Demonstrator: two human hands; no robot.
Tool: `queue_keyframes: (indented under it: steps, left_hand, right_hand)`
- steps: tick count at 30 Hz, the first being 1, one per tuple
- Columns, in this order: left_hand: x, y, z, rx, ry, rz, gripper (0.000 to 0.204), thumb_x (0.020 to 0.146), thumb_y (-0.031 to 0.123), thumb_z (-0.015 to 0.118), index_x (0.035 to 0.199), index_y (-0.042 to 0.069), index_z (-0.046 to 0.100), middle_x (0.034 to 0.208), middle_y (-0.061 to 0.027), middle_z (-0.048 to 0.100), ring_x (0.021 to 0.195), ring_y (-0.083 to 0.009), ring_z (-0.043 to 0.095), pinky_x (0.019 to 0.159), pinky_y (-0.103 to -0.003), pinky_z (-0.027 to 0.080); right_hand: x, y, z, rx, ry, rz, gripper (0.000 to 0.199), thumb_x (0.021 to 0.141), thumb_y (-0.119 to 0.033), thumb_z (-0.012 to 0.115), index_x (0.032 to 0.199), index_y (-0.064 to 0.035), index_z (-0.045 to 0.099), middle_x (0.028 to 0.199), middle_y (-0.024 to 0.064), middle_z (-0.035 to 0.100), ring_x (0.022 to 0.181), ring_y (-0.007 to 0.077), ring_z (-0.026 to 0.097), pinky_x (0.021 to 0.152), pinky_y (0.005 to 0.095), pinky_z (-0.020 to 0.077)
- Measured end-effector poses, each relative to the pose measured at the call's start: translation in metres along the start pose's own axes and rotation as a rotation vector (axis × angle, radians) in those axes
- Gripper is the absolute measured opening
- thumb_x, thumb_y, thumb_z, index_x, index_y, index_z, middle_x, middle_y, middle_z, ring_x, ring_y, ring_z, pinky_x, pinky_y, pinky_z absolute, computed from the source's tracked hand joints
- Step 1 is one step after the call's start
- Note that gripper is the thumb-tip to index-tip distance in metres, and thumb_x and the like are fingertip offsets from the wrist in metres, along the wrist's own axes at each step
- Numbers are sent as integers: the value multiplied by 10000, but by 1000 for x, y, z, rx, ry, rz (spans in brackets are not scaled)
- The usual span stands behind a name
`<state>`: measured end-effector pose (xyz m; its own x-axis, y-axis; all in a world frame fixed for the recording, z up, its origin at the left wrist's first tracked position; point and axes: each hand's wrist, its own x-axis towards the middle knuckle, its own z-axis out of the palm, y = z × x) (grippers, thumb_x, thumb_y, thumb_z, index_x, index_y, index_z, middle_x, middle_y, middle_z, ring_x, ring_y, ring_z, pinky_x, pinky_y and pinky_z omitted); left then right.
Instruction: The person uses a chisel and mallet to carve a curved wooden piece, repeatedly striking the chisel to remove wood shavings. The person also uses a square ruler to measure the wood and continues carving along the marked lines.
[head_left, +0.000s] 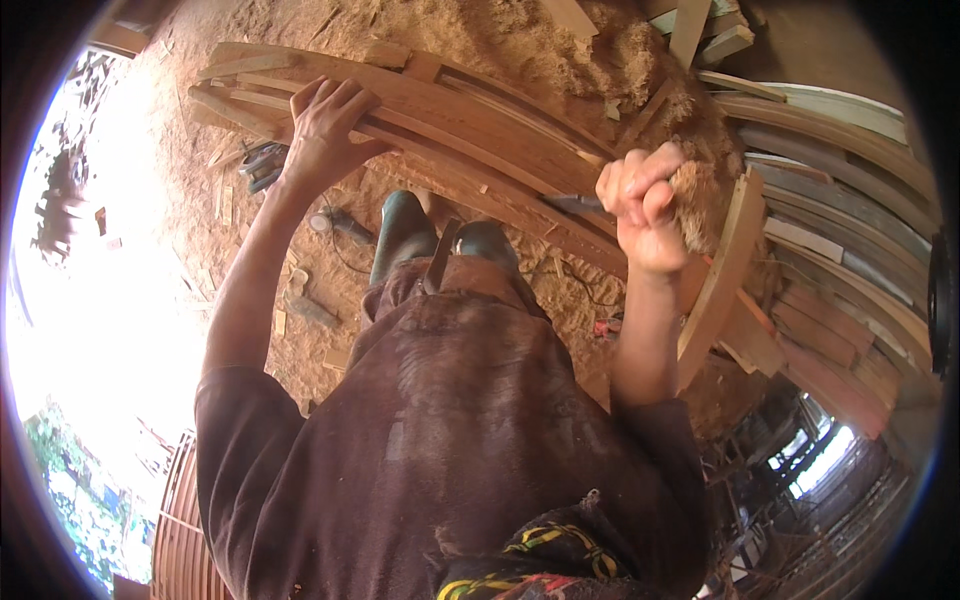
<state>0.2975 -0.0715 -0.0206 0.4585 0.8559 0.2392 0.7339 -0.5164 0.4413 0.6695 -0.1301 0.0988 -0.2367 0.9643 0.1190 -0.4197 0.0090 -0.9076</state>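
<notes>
A long, slightly curved wooden plank [470, 125] lies across in front of me, with narrower strips beside it. My left hand [328, 128] is braced on its left part, fingers bent over the wood and thumb spread along the near edge. Above its right end my right hand [648, 210] is closed in a fist. A dark, narrow-bladed tool [573, 202] points left from that fist; its handle is hidden, so its exact kind cannot be told.
Sawdust and wood scraps cover the ground. A corded power tool [342, 225] lies left of my boots [403, 235]. Another dark machine [262, 165] sits beyond it. A curved timber piece [725, 270] stands right of my right forearm, before stacked curved boards [840, 190].
</notes>
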Motion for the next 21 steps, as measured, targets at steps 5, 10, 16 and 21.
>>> queue_keyframes:
  steps: [5,10,16,21]
  left_hand:
    - [3,-2,5,-11,17,-2,607,661,384,980,1123,128,682,1062,-23,650,1150,-272,630,1144,-507,364]
    - [1,1,-2,-5,-12,-24,594,653,370,975,1115,143,679,1051,-17,645,1143,-271,629,1128,-495,367]
    - [3,5,-3,1,-15,-35,571,664,364,965,1114,146,689,1057,-16,648,1146,-267,631,1136,-498,357]
    - [1,4,-2,-18,-35,-60,567,674,364,957,1120,136,692,1081,-29,652,1190,-277,619,1157,-500,342]
  right_hand:
    - [-18,6,8,-94,42,-217,240,988,-183,808,1001,-87,588,751,20,560,606,139,474,563,303,408]
    - [-31,7,65,-472,10,-286,376,976,-347,827,1019,-58,591,731,6,531,617,140,495,574,326,441]
    - [-14,22,46,-563,84,-212,338,1017,-352,783,1012,-74,592,735,2,522,634,132,513,574,318,442]
    - [12,2,17,-110,55,47,239,1049,-258,760,979,-91,605,775,26,589,719,142,616,621,330,509]
